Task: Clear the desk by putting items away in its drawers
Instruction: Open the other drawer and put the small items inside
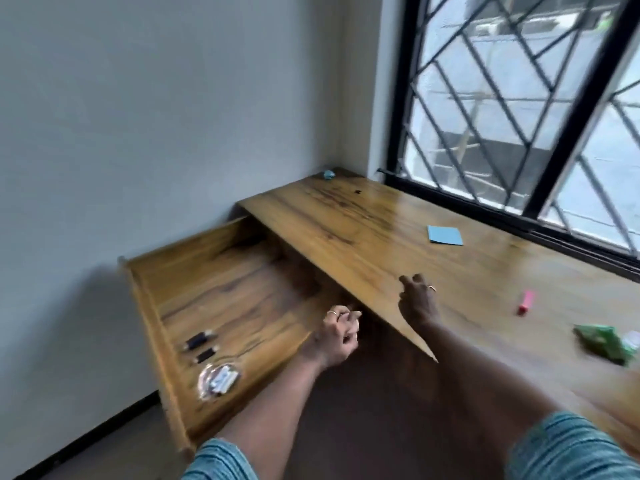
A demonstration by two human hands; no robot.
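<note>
A: The desk runs along the window, and its drawer is pulled far out at the left. What is the step now, do you think?

B: I judge it is the fetching of the next item. Some things already lie in the near end of the drawer: two dark spools and a clear packet. On the desk remain a blue paper in the middle, a green wrapper and a pink marker at the right, and a small teal thing in the far corner.

A: And the hands?

B: The right hand is above the desk edge, fingers loosely apart, holding nothing. The left hand is over the drawer, fingers curled together; whether it grips something I cannot tell, it is blurred.

A: How to do it well?

B: Take the nearest items first, marker and wrapper, and carry them over the edge, not dragging. The desk front edge overhangs the drawer, so drop things in the open near part. The desk middle is free for the reach.
</note>
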